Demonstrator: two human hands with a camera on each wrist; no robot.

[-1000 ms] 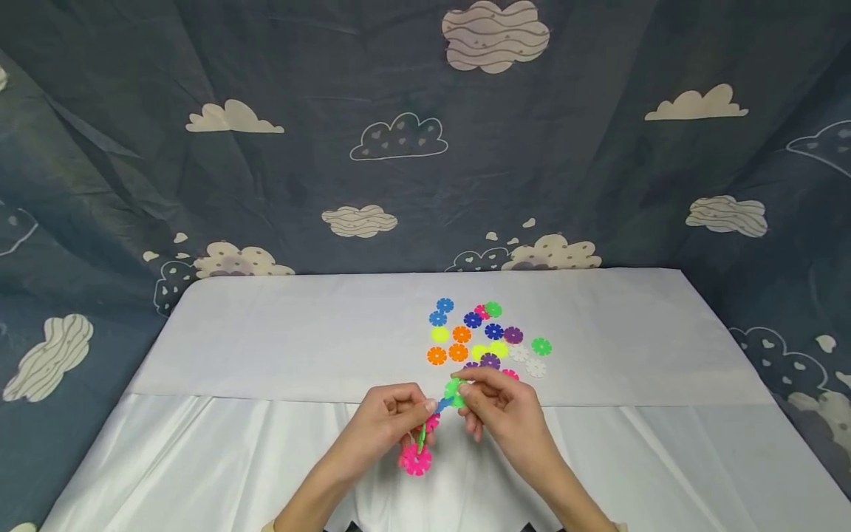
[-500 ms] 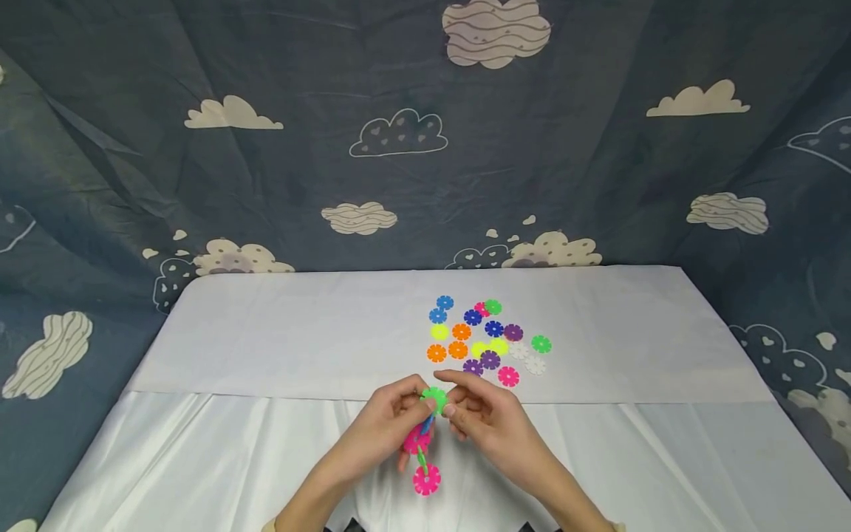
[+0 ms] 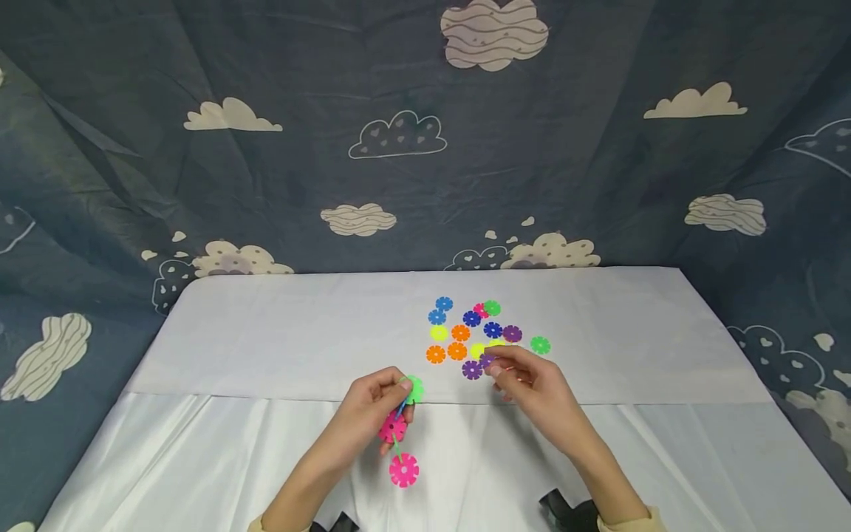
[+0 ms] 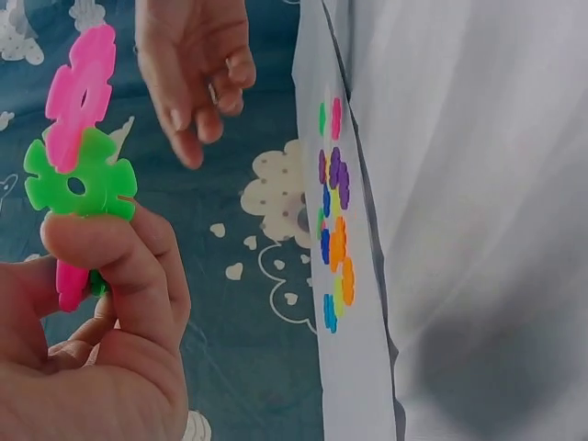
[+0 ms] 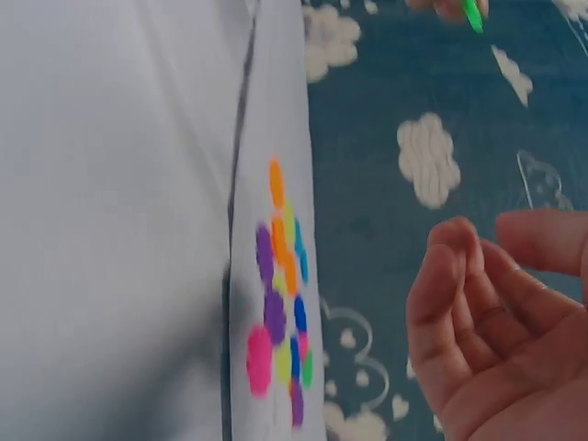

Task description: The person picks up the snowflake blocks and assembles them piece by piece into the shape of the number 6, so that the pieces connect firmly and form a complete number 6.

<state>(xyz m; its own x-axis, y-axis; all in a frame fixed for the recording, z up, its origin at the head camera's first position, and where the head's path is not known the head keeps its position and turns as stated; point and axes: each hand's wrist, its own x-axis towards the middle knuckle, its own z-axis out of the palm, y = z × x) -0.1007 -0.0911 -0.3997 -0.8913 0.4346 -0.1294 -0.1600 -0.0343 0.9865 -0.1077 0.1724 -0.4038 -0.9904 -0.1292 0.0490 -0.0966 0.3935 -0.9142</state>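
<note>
My left hand (image 3: 366, 410) pinches a short chain of notched plastic snowflake discs near its upper end. A green disc (image 3: 415, 390) shows at the fingertips, a pink disc (image 3: 392, 427) lies below it, and another pink disc (image 3: 404, 471) hangs lowest. Between them, blue and green discs are seen edge-on. My right hand (image 3: 532, 388) hovers at the near right of the loose discs, its fingers loosely bent; the right wrist view shows nothing held. Among the loose ones are an orange disc (image 3: 457, 351) and a purple disc (image 3: 472, 369). The right hand hides some discs.
White cloth (image 3: 286, 332) covers the table, with a seam running across it in front of the discs. Behind rises a dark cloud-print curtain (image 3: 399, 66). A green disc (image 3: 541, 345) lies apart at the pile's right.
Both hands were together at the green disc. The right hand has let go and moved right to the loose discs; the left hand has shifted left with the hanging chain.
</note>
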